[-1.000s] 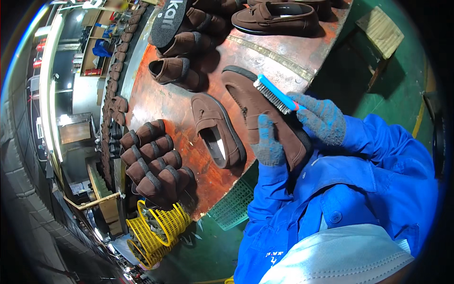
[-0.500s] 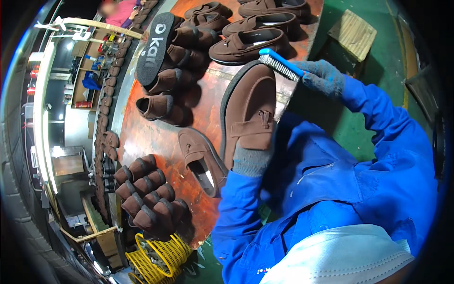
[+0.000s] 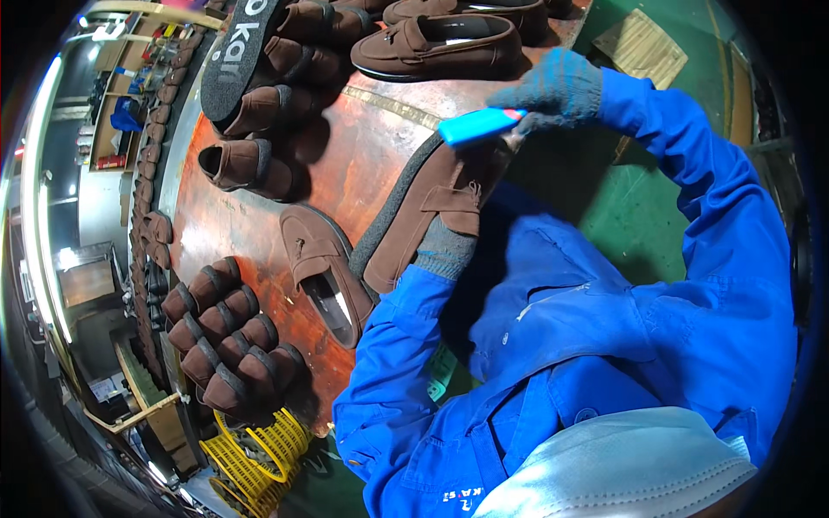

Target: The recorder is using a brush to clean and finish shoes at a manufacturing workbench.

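My left hand (image 3: 446,245), in a grey knit glove, is pushed into the opening of a brown tasselled loafer (image 3: 416,203) and holds it tilted up over the table. Its fingers are hidden inside the shoe. My right hand (image 3: 553,93), gloved in grey and blue, is closed around a blue-backed brush (image 3: 475,128). The bristle side now faces down onto the loafer's toe, out of sight. Another brown loafer (image 3: 323,268) lies on the table just left of the held one, its opening toward me.
Brown loafers (image 3: 439,47) stand along the table's far side. One shoe shows its dark sole (image 3: 237,73). Several more are clustered at the near left (image 3: 233,332). A yellow basket (image 3: 255,462) sits below the reddish tabletop (image 3: 250,229); a wooden block (image 3: 643,47) is beyond its right side.
The brush has come down onto the loafer's toe and turned, bristles now hidden. The held loafer has tipped over to its side, showing more sidewall. The whole view has shifted slightly.
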The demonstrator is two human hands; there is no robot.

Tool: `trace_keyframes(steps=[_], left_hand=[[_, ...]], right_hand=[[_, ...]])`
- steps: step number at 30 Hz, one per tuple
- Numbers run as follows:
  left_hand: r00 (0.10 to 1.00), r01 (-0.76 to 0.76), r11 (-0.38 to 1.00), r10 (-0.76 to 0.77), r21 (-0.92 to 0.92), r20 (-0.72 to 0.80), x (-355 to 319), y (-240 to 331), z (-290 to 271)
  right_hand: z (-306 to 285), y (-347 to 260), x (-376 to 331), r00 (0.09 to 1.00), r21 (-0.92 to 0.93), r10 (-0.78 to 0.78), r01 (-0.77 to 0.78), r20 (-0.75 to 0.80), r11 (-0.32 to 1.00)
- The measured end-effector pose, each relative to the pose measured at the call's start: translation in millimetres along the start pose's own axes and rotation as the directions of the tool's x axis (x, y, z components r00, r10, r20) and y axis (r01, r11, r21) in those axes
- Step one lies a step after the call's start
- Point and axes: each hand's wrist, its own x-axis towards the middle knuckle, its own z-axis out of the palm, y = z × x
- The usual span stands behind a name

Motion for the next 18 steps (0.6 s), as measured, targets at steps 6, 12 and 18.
trace_keyframes(steps=[6,12,18], left_hand=[[0.993,0.026,0.968,-0.054,0.25,0.105,3,13,-4],[0.987,0.033,0.943,-0.084,0.331,0.139,-1,11,-4],[0.986,0.038,0.934,-0.093,0.354,0.14,-9,14,-5]], right_hand=[[-5,-14,13,1.0,-0.043,-0.023,0.023,0.007,0.999],[35,27,-61,0.991,0.089,0.127,-0.124,-0.035,0.988],[22,24,-48,0.974,0.104,0.199,-0.21,0.105,0.972]])
